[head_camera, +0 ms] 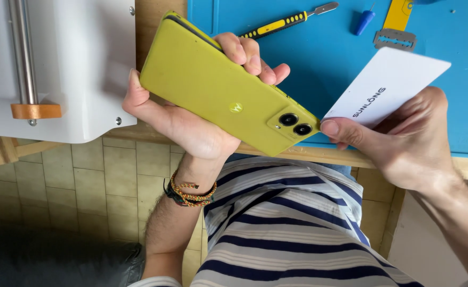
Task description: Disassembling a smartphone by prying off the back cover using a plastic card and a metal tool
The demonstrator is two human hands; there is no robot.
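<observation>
My left hand (191,122) grips a yellow-green smartphone (218,90), back side up, with two camera lenses near its lower right corner. The fingers wrap over the phone's far edge and the thumb presses its near edge. My right hand (404,138) holds a white plastic card (388,85) between thumb and fingers. The card's corner sits right beside the phone's camera corner, touching or nearly touching the edge. Both hands hover above the front edge of a wooden table.
A blue work mat (457,122) covers the table behind the hands. On it lie a yellow-black pry tool (282,22), a small blue tool (364,21), a metal blade (396,38) and a yellow strip (397,13). A white machine (80,64) stands left.
</observation>
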